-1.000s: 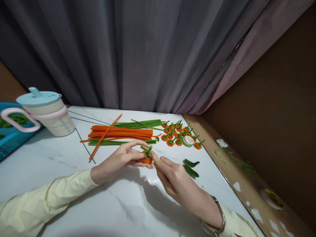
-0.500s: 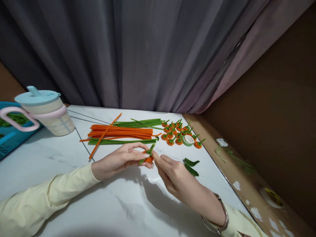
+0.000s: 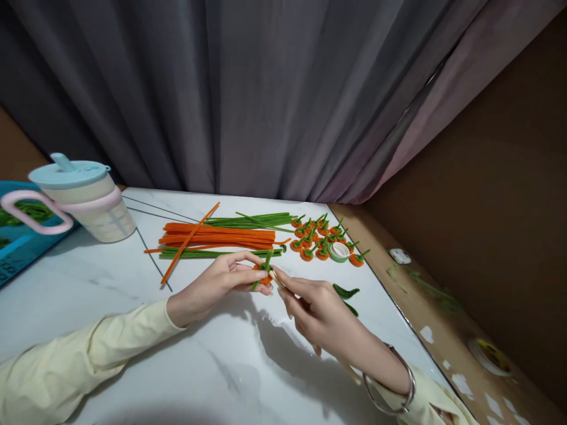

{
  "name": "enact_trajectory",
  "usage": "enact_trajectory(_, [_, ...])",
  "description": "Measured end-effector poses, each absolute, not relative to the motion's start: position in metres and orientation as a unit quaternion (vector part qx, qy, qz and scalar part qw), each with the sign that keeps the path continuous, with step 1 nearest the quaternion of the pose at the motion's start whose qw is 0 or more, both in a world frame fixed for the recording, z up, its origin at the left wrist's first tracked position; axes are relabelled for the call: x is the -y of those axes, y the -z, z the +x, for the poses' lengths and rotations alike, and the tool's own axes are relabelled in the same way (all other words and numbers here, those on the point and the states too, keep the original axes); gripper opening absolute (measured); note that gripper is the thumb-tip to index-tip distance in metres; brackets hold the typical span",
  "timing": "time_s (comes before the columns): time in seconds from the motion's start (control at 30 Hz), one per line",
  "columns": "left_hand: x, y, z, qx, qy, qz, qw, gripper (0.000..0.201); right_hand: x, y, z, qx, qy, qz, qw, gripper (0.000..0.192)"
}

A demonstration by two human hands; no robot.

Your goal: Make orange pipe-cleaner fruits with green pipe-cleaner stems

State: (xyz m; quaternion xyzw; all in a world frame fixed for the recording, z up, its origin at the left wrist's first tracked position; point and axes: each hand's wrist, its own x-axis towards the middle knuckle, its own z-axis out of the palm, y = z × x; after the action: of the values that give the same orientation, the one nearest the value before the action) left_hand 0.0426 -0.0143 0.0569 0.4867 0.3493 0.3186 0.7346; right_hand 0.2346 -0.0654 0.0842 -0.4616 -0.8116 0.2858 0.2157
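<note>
My left hand (image 3: 221, 283) pinches a small orange pipe-cleaner pumpkin (image 3: 264, 278) with a green stem between thumb and fingers, just above the white marble table (image 3: 212, 366). My right hand (image 3: 316, 313) meets it from the right, thumb and forefinger tips on the green stem. Green leaf-shaped pieces (image 3: 345, 292) lie right behind my right hand.
Bundles of orange pipe cleaners (image 3: 217, 237) and green pipe cleaners (image 3: 252, 222) lie beyond the hands. A cluster of several finished pumpkins (image 3: 321, 239) surrounds a green tape roll (image 3: 339, 252). A lidded cup (image 3: 84, 200) with pink handle stands at left, before a blue tray (image 3: 18, 242).
The pumpkin has been turned in my left fingers and its green stem tilted. My right hand has rotated, its fingers shifting on the stem. Both hands stay in the same spot.
</note>
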Motion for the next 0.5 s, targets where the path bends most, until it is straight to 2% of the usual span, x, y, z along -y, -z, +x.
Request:
enact_trajectory(0.3, [0.015,-0.058,0.041,-0.324,-0.300,0.504,0.742,0.022,0.064,-0.101,0.237,0.616,-0.531,-0.546,0.198,0.052])
enact_trajectory(0.5, [0.016,-0.056,0.041,-0.329,-0.302,0.549,0.707,0.025,0.064,-0.099,0.236,0.651,-0.527,-0.518,0.175,0.046])
